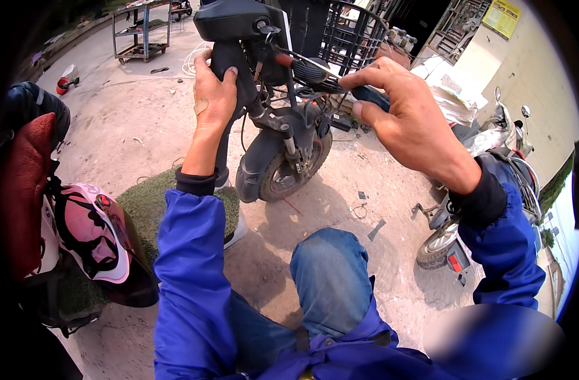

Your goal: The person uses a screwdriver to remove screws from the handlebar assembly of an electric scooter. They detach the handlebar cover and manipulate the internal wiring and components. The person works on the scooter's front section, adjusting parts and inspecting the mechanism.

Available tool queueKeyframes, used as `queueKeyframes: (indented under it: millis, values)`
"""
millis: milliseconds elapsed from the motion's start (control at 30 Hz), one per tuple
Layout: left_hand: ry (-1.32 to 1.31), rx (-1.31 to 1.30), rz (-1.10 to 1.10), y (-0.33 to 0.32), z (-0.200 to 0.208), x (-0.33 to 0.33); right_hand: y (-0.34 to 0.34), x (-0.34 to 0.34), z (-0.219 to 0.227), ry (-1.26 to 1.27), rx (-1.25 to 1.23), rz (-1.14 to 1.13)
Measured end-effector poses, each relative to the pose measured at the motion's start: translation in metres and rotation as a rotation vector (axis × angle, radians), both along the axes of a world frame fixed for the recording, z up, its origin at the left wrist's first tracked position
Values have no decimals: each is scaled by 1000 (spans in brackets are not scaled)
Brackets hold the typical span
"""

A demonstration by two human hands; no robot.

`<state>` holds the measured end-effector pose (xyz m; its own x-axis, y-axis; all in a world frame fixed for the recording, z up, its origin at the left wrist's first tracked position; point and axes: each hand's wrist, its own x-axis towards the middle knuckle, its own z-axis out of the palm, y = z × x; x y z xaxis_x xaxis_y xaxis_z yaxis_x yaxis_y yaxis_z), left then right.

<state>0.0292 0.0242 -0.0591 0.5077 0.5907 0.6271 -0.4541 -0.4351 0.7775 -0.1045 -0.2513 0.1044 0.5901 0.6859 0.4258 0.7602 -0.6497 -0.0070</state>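
A scooter stands upright before me, its black front column point(229, 69) topped by a dark housing point(239, 24) with a key point(270, 29) in it. My left hand point(214, 95) is closed round that column, thumb on its near side. In my right hand point(409, 111), fingers closed, is what looks like a screwdriver with a dark blue handle point(373, 97). Its thin shaft points left, toward the cables and a red-and-black grip point(284, 60) beside the column. The exact tip contact cannot be made out. Below are the front fork point(290, 149) and black mudguard point(259, 166).
A black basket point(352, 38) stands behind the scooter. Left of me lie a pink helmet point(96, 234) and a red seat point(33, 196) near a green mat point(144, 209). Another motorbike point(441, 244) stands right. A metal trolley point(140, 38) is far left.
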Motion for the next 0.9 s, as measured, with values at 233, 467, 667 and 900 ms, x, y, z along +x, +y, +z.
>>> queueKeyframes:
  millis: [233, 467, 667, 900]
  values:
    - [23, -73, -55, 7, -7, 13, -9, 5, 7, 944, 749, -53]
    - [-5, -14, -59, 17, -8, 9, -2, 1, -4, -310, -274, -22]
    - [-14, 10, -50, 10, -7, 6, -29, -12, 25, 110, 120, -17]
    - [-62, 26, -59, 12, -11, 16, -200, -110, -27, 604, 662, -406]
